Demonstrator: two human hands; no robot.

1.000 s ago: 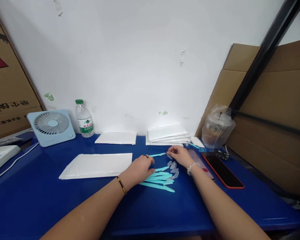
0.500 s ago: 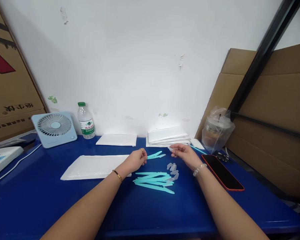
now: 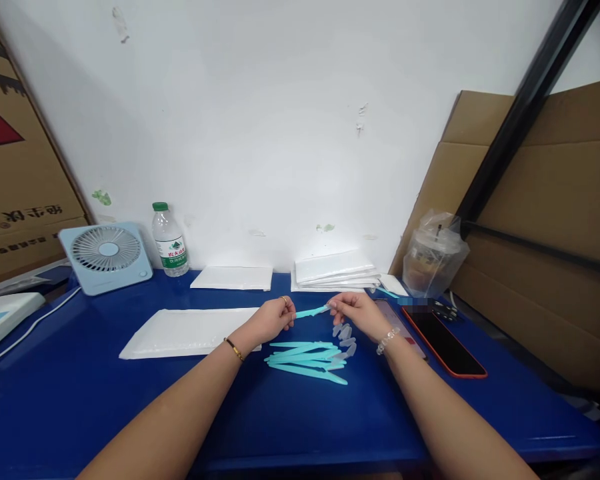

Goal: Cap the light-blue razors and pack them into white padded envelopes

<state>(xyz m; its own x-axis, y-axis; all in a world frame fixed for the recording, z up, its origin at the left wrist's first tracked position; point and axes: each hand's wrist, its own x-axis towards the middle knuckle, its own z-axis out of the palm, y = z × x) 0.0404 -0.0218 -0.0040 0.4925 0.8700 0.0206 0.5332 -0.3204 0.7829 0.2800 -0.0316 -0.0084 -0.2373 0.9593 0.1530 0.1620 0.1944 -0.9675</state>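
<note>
One teal stick (image 3: 313, 311) pinched at both ends, just above the table (image 3: 80, 400), on the far side of the loose pile. Left hand (image 3: 273, 319) closed on its left end with thumb and forefinger; right hand (image 3: 353, 312) closed on its right tip, perhaps on a clear cap there, too small to tell. Nearer and lower, a pile of teal sticks (image 3: 305, 358), with clear caps (image 3: 345, 335) scattered at its right end. To the left, a white padded envelope (image 3: 190, 331); to the right, a phone (image 3: 445, 341) flat on the table. Could slip from so light a fingertip grip and drop among the pile; could also scatter the small caps toward the phone, with the right wrist so low over them.
</note>
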